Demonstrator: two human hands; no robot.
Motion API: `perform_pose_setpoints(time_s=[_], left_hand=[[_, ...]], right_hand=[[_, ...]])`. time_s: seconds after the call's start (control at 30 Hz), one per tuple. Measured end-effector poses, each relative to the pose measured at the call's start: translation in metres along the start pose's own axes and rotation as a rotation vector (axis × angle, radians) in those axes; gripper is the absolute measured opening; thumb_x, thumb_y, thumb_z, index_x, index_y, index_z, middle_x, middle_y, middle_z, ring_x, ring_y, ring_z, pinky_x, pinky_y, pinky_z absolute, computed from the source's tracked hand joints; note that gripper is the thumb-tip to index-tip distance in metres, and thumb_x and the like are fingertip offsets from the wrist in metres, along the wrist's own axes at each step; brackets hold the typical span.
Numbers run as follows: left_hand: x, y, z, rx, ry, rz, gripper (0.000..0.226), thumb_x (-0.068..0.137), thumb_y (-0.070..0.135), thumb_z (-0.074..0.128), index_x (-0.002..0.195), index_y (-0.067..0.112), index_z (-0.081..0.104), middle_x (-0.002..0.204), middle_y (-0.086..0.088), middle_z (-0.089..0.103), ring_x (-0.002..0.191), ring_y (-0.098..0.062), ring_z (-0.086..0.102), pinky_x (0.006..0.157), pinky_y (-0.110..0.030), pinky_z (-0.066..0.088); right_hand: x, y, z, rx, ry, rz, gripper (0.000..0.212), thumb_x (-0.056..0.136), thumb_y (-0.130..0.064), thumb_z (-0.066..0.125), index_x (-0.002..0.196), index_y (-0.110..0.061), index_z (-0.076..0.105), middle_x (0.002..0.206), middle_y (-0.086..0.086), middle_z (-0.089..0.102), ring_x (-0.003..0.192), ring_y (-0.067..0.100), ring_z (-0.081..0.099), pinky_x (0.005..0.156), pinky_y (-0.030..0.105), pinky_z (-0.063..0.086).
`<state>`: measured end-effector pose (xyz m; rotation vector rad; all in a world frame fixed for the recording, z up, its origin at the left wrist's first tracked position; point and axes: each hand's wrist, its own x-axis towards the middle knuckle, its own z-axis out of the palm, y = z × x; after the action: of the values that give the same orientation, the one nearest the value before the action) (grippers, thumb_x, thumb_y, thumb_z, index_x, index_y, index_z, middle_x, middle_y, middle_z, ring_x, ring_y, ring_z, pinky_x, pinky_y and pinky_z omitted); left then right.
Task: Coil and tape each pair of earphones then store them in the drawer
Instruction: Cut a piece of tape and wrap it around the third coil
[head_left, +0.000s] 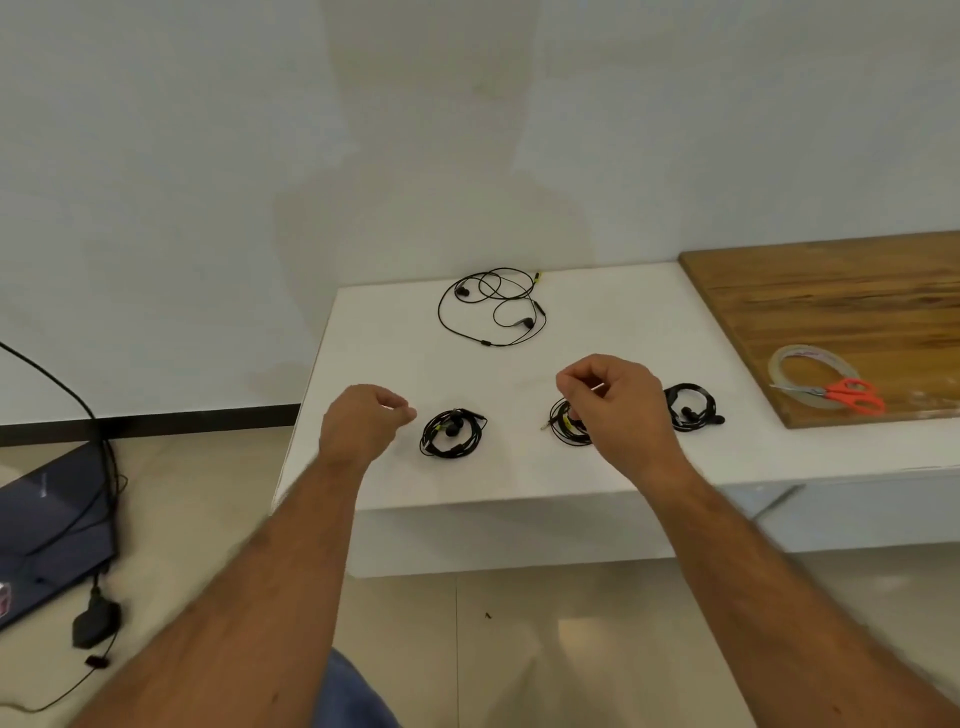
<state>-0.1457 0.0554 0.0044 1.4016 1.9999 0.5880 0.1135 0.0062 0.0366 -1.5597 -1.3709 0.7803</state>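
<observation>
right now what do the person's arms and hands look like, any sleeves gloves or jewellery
Both arms are bare from the bottom edge of the frame to the fingers: no sleeves show. The left hand and right hand wear no gloves, and no watch, bracelet or ring is visible on the sides that face the camera. The only clothing in view is a patch of blue fabric between the forearms.

light: bright, even, diffuse, no clear source I can pick out | shadows: soft, faint under my left hand (363, 423) and right hand (613, 410) on the white table (519, 467) | glare: mild sheen on floor tiles | blur: slight smear on my fingers, overall soft | distortion: wide-angle bend at edges, my forearms stretched
</observation>
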Motion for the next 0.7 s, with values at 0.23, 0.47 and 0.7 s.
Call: perform_pose_setpoints(time_s=[0.23, 0.47, 0.7], left_hand=[[0.003, -0.003, 0.015, 0.19, -0.059, -0.008, 0.024, 0.074, 0.038, 0.08, 0.087, 0.022, 0.068, 0.079, 0.005, 0.064, 0.085, -0.019, 0.065, 0.075, -0.03, 0.051], [-0.002, 0.008, 0.028, 0.276, -0.063, 0.017, 0.023, 0.073, 0.038, 0.079, 0.085, 0.02, 0.07, 0.078, 0.0, 0.07, 0.067, -0.017, 0.061, 0.065, -0.028, 0.049], [-0.005, 0.012, 0.037, 0.323, -0.015, 0.013, 0.019, 0.074, 0.027, 0.075, 0.092, 0.022, 0.071, 0.086, 0.0, 0.07, 0.082, -0.02, 0.064, 0.061, -0.024, 0.044]], right_hand=[[-0.005, 0.015, -0.014, -0.082, -0.044, -0.019, 0.012, 0.089, -0.018, 0.064, 0.08, -0.02, 0.071, 0.074, -0.01, 0.069, 0.072, 0.014, 0.068, 0.064, 0.021, 0.049], [-0.005, 0.017, -0.013, -0.09, -0.064, -0.026, 0.013, 0.089, -0.018, 0.064, 0.078, -0.022, 0.071, 0.074, -0.012, 0.069, 0.071, 0.016, 0.066, 0.067, 0.028, 0.052], [-0.006, 0.017, -0.012, -0.111, -0.085, -0.034, 0.013, 0.089, -0.018, 0.064, 0.079, -0.022, 0.071, 0.074, -0.013, 0.068, 0.07, 0.013, 0.065, 0.065, 0.024, 0.051]])
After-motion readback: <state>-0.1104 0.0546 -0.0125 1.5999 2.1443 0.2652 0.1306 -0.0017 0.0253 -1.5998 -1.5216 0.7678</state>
